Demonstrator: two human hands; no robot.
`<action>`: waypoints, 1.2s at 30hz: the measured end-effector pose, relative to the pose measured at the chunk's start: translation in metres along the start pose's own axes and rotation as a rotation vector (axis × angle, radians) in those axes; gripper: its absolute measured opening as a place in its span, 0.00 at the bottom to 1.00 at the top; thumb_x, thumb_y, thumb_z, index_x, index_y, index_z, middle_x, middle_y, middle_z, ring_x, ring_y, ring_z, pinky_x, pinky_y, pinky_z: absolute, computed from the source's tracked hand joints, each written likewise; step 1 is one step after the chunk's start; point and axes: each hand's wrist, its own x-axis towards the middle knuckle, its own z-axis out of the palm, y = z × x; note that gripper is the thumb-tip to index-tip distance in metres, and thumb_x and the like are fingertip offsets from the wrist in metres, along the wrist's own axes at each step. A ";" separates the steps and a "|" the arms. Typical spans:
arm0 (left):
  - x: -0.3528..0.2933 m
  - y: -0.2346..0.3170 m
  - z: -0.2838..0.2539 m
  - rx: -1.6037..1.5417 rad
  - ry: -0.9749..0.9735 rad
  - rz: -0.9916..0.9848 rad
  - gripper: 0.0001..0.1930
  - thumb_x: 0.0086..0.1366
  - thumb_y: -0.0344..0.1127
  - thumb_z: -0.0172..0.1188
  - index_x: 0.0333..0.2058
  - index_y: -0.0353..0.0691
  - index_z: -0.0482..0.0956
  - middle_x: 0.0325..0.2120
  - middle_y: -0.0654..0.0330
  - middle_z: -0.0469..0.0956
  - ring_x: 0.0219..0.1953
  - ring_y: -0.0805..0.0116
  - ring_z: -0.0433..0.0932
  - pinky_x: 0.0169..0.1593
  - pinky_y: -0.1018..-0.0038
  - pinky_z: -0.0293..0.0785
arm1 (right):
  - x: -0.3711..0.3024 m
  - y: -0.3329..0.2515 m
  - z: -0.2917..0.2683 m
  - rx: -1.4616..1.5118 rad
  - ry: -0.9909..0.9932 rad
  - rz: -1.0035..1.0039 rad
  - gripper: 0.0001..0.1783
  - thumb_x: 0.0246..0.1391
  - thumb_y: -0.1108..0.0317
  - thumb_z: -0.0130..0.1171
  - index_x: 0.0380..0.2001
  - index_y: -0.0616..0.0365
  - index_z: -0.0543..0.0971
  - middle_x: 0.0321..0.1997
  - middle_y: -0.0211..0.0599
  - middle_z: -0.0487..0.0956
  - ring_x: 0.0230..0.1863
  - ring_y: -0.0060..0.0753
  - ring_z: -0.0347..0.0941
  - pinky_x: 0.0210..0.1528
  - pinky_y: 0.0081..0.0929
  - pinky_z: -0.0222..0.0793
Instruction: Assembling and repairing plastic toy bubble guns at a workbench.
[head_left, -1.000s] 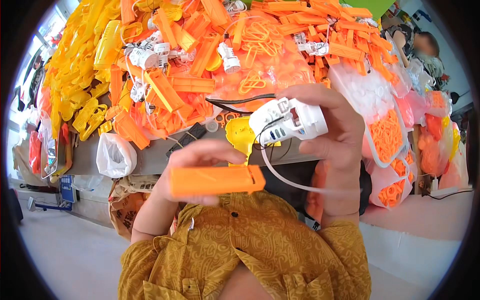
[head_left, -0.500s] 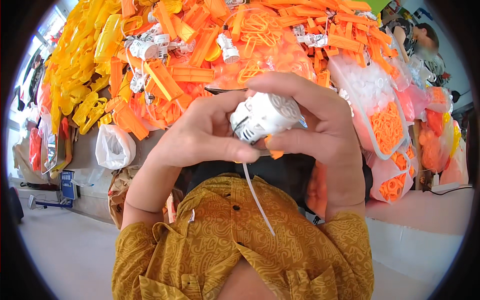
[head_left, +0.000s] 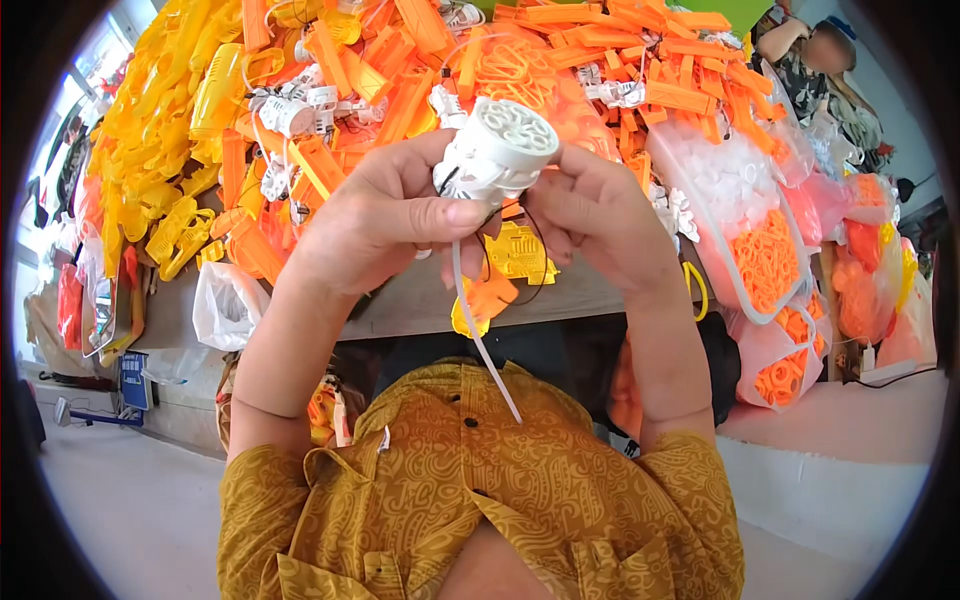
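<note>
My left hand (head_left: pixel 390 215) grips a white plastic cylindrical housing (head_left: pixel 495 150) from its left side, thumb across the lower front. The round, openwork end of the housing faces up and to the right. Close against its right side, my right hand (head_left: pixel 605 215) has its fingers pinched together at a thin black wire (head_left: pixel 553 262), their tips partly hidden. This wire loops down below the housing. A translucent white tube (head_left: pixel 485 350) dangles from the housing toward my shirt. Under it hangs a small orange plastic piece (head_left: pixel 490 296), beside a yellow molded part (head_left: pixel 528 252) at the table edge.
Yellow plastic parts (head_left: pixel 160 150) heap up on the left, orange pieces (head_left: pixel 690 90) across the back. White housings (head_left: pixel 290 112) lie among them. A white bag (head_left: pixel 228 305) hangs at the left edge. Right stands a clear bag of orange rings (head_left: pixel 765 255). Another person (head_left: pixel 815 80) is at far right.
The housing has shifted up and left, its round end turned more upward. My right hand has slid off it to the wire. The orange piece now hangs free below, and the yellow part is uncovered.
</note>
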 end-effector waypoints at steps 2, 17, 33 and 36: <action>0.000 0.004 -0.002 0.002 -0.009 0.007 0.20 0.53 0.34 0.60 0.42 0.31 0.67 0.25 0.60 0.74 0.20 0.71 0.75 0.21 0.81 0.69 | 0.004 -0.001 -0.004 0.120 -0.017 0.039 0.17 0.50 0.64 0.55 0.41 0.65 0.71 0.20 0.29 0.70 0.15 0.15 0.61 0.17 0.13 0.55; 0.014 0.033 -0.016 0.195 0.278 0.206 0.12 0.55 0.33 0.58 0.36 0.33 0.71 0.24 0.61 0.74 0.16 0.80 0.67 0.19 0.85 0.60 | 0.049 -0.044 0.018 -1.136 0.260 -0.871 0.05 0.46 0.78 0.54 0.30 0.63 0.72 0.21 0.29 0.72 0.22 0.14 0.65 0.24 0.15 0.61; 0.045 0.024 -0.058 -0.400 0.262 0.360 0.13 0.64 0.36 0.45 0.44 0.36 0.68 0.37 0.56 0.75 0.25 0.66 0.74 0.14 0.84 0.57 | 0.082 -0.051 0.031 -0.774 0.293 -0.840 0.02 0.44 0.75 0.53 0.24 0.63 0.73 0.16 0.32 0.71 0.17 0.16 0.65 0.19 0.18 0.60; 0.047 0.024 -0.072 -0.335 0.254 0.399 0.13 0.64 0.36 0.45 0.44 0.34 0.68 0.36 0.54 0.75 0.24 0.65 0.74 0.13 0.84 0.56 | 0.082 -0.044 0.025 -0.728 0.304 -0.800 0.02 0.44 0.77 0.52 0.25 0.64 0.73 0.17 0.33 0.72 0.18 0.17 0.66 0.19 0.18 0.60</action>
